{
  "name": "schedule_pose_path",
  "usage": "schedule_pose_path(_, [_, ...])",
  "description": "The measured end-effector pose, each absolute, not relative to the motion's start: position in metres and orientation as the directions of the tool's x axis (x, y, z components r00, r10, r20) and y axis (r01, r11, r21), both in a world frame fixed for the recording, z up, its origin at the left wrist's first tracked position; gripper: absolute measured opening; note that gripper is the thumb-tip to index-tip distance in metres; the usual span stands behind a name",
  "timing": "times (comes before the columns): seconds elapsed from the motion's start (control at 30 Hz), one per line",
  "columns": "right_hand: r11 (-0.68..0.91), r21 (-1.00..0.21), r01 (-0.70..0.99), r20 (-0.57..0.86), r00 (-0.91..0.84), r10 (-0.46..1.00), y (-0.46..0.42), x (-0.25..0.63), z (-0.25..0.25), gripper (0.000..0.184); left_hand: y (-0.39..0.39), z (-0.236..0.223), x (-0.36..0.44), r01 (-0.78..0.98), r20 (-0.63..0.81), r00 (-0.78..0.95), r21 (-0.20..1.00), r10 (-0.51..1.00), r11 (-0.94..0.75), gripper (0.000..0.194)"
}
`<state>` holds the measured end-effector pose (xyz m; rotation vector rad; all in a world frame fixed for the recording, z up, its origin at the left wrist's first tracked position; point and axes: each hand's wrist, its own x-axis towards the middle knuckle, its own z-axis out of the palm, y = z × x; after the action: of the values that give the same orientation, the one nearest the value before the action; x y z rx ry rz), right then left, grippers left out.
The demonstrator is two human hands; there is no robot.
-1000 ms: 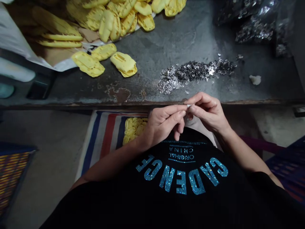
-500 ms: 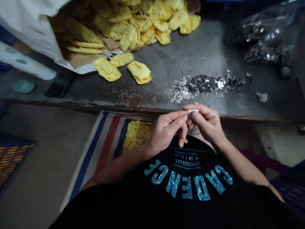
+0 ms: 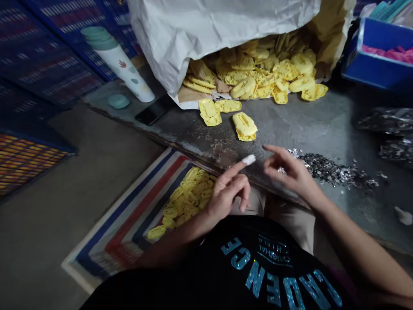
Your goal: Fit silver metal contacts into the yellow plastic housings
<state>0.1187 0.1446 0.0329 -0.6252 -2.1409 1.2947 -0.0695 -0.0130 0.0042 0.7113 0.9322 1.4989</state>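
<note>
My left hand [image 3: 229,188] is over the table's front edge, its index finger stretched out and the others loosely curled. A white wrap [image 3: 249,159] covers that index fingertip, and I see nothing in the palm. To its right, my right hand [image 3: 292,174] hovers with bent, parted fingers and holds nothing visible. Just beyond it lies a pile of small shiny metal pieces [image 3: 335,168], partly hidden by the hand. Ahead of both hands, a yellow plastic shell [image 3: 245,127] rests on the table, with a second yellow shell [image 3: 210,113] farther left.
A white sack [image 3: 193,34] lies open at the back, spilling yellow shells. At left are a bottle [image 3: 124,71], its green lid [image 3: 118,101] and a phone [image 3: 155,111]. A striped bag [image 3: 109,241] with yellow parts stands below. A blue bin [image 3: 380,56] is at right.
My hands have come apart; before, they met around the white wrap, which now shows on my left index fingertip. The view has swung left, bringing the bottle and blue bin fully into sight.
</note>
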Motion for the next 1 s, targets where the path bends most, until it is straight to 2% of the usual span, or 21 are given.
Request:
schedule_pose_path(0.07, [0.612,-0.701,0.365,0.214,-0.712,0.669,0.196,0.079,0.040,0.051,-0.011,-0.001,-0.090,-0.456,-0.098,-0.285,0.889,0.953,-0.044,0.049])
schedule_pose_path(0.13, [0.648,-0.436,0.625,0.074,-0.693,0.717,0.236,0.031,0.045,0.064,-0.009,-0.008,-0.104,-0.405,-0.118,-0.382,0.913,0.916,-0.051,0.045])
schedule_pose_path(0.17, [0.634,-0.326,0.701,0.000,-0.671,0.742,0.249,0.007,0.047,0.073,-0.009,-0.012,-0.108,-0.381,-0.124,-0.412,0.923,0.902,-0.047,0.043])
schedule_pose_path(0.27, [0.605,-0.247,0.757,-0.090,-0.639,0.764,0.263,-0.047,0.047,0.083,-0.010,-0.020,-0.112,-0.318,-0.123,-0.466,0.947,0.876,-0.037,0.037])
schedule_pose_path(0.4, [0.580,-0.283,0.764,-0.126,-0.629,0.768,0.262,-0.059,0.039,0.074,-0.005,-0.019,-0.120,-0.260,-0.104,-0.500,0.965,0.860,-0.035,0.036])
schedule_pose_path(0.6, [0.553,-0.421,0.720,-0.032,-0.620,0.784,0.263,-0.021,0.047,0.096,0.048,-0.010,-0.136,-0.178,-0.063,-0.494,0.984,0.867,-0.030,0.070])
schedule_pose_path(0.67, [0.526,-0.566,0.635,0.029,-0.622,0.783,0.256,-0.009,0.052,0.097,0.065,-0.008,-0.132,-0.125,-0.030,-0.461,0.992,0.887,-0.031,0.083])
schedule_pose_path(0.73, [0.446,-0.788,0.425,0.113,-0.612,0.783,0.240,0.004,0.052,0.098,0.072,-0.007,-0.120,-0.030,0.036,-0.438,0.998,0.898,-0.054,0.098])
schedule_pose_path(0.77, [0.392,-0.875,0.283,0.157,-0.600,0.785,0.230,0.012,0.051,0.097,0.072,-0.007,-0.113,0.033,0.091,-0.436,0.996,0.895,-0.085,0.098])
schedule_pose_path(0.8, [0.339,-0.927,0.158,0.188,-0.587,0.787,0.219,0.022,0.048,0.096,0.069,-0.005,-0.106,0.098,0.153,-0.437,0.988,0.886,-0.122,0.089])
schedule_pose_path(0.9, [0.152,-0.987,-0.057,0.157,-0.579,0.800,0.184,0.063,0.040,0.082,0.051,0.004,-0.086,0.190,0.273,-0.424,0.959,0.864,-0.210,0.039])
schedule_pose_path(0.93, [0.080,-0.991,-0.112,0.130,-0.583,0.802,0.172,0.081,0.038,0.074,0.045,0.010,-0.081,0.184,0.256,-0.400,0.963,0.880,-0.197,0.032])
schedule_pose_path(1.0, [-0.025,-0.976,-0.217,0.108,-0.577,0.810,0.146,0.121,0.035,0.063,0.031,0.024,-0.070,0.180,0.142,-0.285,0.979,0.948,-0.092,0.031])
